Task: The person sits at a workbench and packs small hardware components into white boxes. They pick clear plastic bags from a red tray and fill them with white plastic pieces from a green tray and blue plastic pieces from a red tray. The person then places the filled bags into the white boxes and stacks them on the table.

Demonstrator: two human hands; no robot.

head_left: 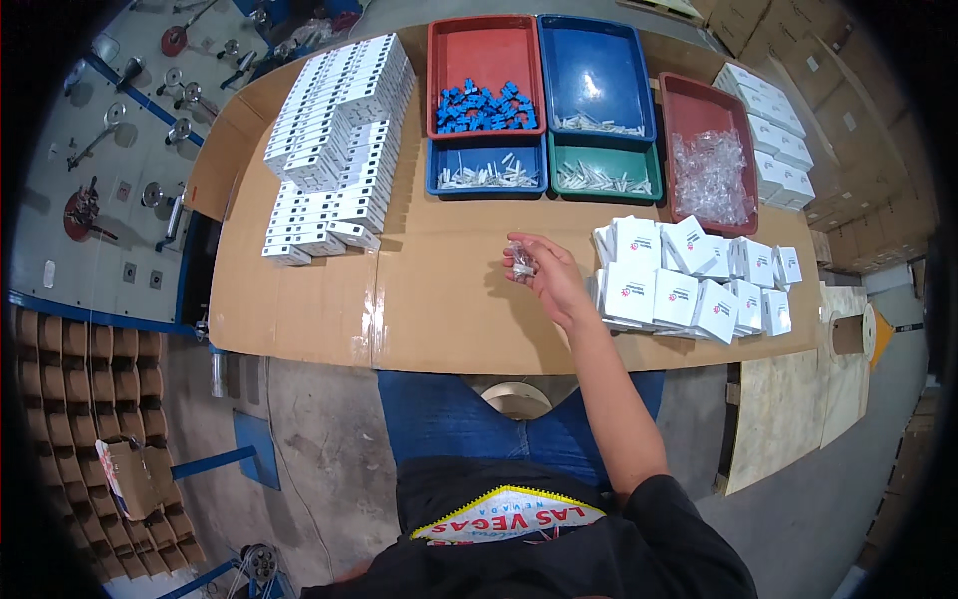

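My right hand (544, 272) is held over the cardboard-topped table, its fingers closed around a small clear plastic piece (521, 262). Whether it is one piece or more, I cannot tell. Similar clear plastic pieces (711, 178) fill the near part of a red tray (678, 90) at the back right. Just right of my right hand lies a pile of flat white boxes (631, 290) with a small printed mark. My left hand is out of sight.
At the left stand stacked white boxes with dark slots (334, 150). Blue clips (487, 108) lie in another red tray (485, 45). Blue (589, 70) and green trays (604, 155) hold small white sticks. More white boxes (778, 140) are stacked at the far right.
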